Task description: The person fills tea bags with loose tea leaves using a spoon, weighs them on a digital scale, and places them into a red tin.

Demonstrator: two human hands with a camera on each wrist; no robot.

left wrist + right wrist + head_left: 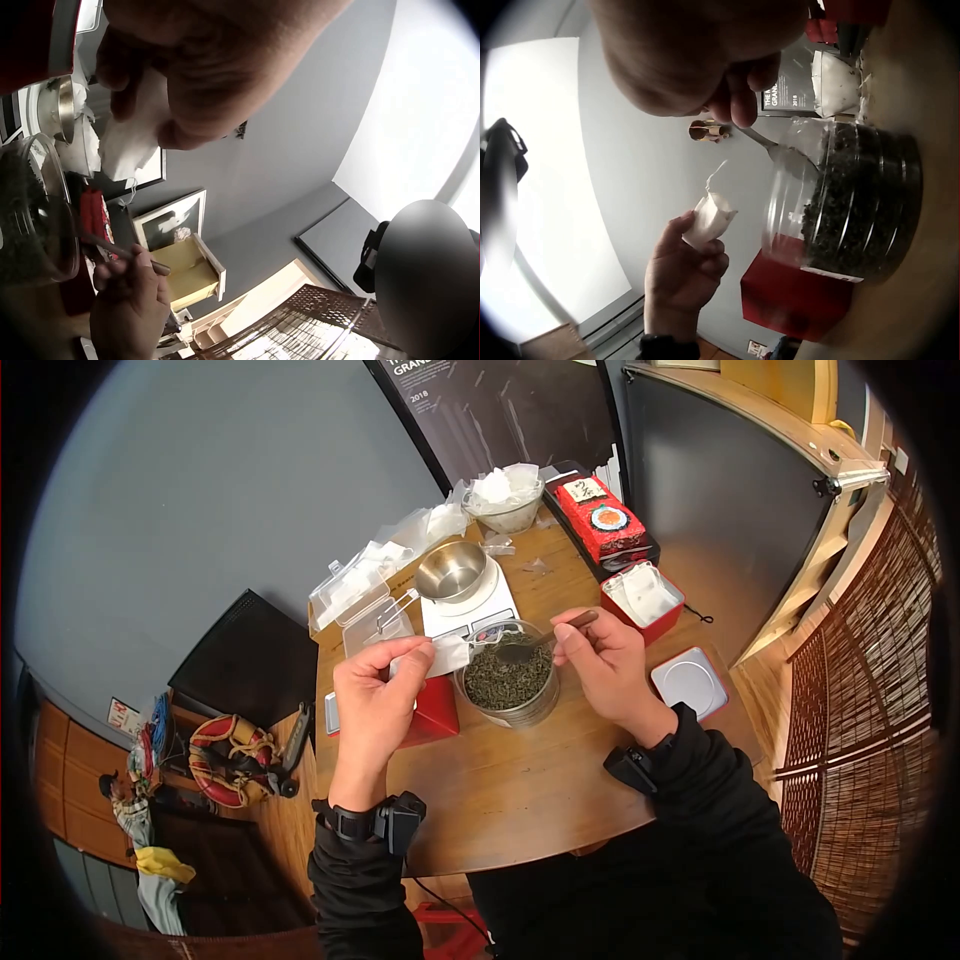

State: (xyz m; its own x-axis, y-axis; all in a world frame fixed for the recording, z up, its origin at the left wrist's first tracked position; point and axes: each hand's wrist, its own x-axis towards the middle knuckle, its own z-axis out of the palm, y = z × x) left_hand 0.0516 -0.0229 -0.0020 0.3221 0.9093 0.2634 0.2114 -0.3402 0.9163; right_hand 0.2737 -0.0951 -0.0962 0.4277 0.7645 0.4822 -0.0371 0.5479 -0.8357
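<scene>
My left hand (372,695) pinches a small white tea bag (452,654) between thumb and fingers, beside the jar's rim. The bag's mouth and a loose drawstring show in the right wrist view. In my right hand (615,670) is a spoon (759,138), pinched by its dark handle, its bowl end inside the mouth of a clear jar (527,714). Dark, dry tea leaves (500,685) fill much of the jar, which stands on the wooden table in front of me.
Behind the jar, a metal bowl (450,568) sits on a white scale (500,600). A red tin (434,710) stands left of the jar; an open red tin (660,622) and its lid (690,682) are right. Farther back are a red package (590,510) and a bowl of white bags (505,518).
</scene>
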